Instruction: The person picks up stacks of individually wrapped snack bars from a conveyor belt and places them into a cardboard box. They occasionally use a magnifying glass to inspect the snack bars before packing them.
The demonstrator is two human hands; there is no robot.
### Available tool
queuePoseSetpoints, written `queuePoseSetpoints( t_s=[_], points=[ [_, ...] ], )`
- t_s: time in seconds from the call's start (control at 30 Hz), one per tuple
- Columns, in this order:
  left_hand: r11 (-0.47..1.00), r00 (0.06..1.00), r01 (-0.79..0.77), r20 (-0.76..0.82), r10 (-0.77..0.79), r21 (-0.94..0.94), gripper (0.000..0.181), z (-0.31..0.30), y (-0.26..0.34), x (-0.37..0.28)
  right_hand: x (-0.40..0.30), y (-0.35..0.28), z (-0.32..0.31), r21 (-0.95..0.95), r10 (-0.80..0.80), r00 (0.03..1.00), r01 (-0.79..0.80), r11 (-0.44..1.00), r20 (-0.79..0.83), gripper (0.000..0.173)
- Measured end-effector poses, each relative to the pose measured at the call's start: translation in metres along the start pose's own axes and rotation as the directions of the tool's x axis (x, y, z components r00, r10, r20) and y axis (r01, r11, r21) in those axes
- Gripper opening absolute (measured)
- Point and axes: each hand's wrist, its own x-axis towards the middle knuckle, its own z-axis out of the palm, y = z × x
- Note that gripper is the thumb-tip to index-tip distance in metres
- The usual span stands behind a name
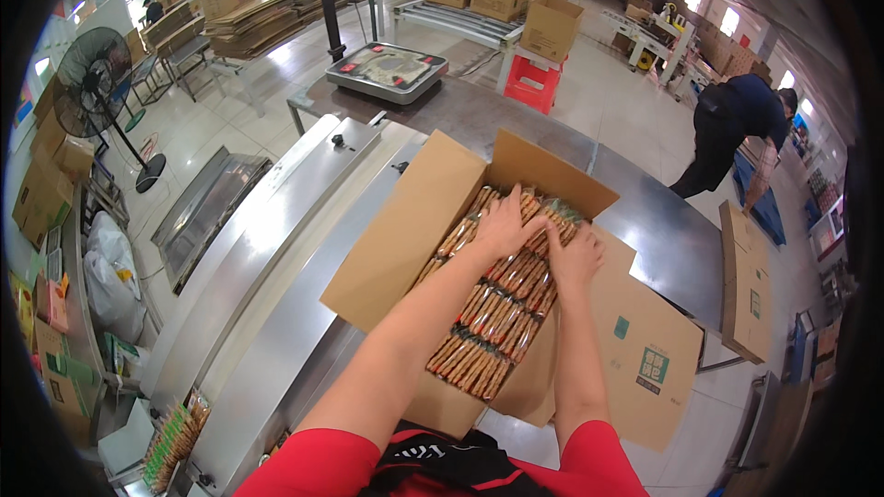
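Observation:
An open cardboard box (407, 221) with its flaps spread stands before me. Rows of snack packs in clear wrappers (483, 310) fill it, standing on edge. My left hand (507, 224) rests on the packs near the far end, its fingers spread over them. Close beside it, my right hand (574, 255) touches the packs along the right side of the box; the thumbs nearly meet. Whether either hand grips a pack is hard to tell, as the fingertips are partly hidden among the wrappers.
Left of the box runs a steel conveyor (276, 248). Beyond it, a platform scale (387, 72) stands on a metal table (476, 110). Flat cardboard (642, 345) lies to the right. Another person (739, 117) bends over stacked cardboard (746, 283). More packs (173, 442) stand lower left.

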Motion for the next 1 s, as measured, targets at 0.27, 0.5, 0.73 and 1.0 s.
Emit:
queuePoseSetpoints(
  t_s=[0.27,0.5,0.73,1.0],
  points=[
    [0.875,0.986,0.073,0.095,-0.134,0.479,0.112,0.022,-0.005,0.016,0.008,0.001,0.03,-0.29,0.028,0.992,0.008,0.957,0.121,0.086],
    [0.951,0.96,-0.059,-0.243,0.137,0.304,0.079,-0.041,-0.033,-0.112,-0.03,0.069,0.009,0.208,0.064,0.998,-0.06,0.976,-0.014,0.077],
    [0.949,0.859,0.306,-0.452,-0.24,0.079,0.067,-0.127,-0.204,-0.342,-0.252,0.263,-0.059,0.57,0.306,0.8,-0.587,0.575,0.516,0.051],
    [0.914,0.991,0.091,0.05,-0.12,0.395,0.089,-0.115,-0.175,-0.343,-0.316,0.183,-0.053,0.503,-0.204,0.939,0.04,0.864,0.277,0.085]
  ],
)
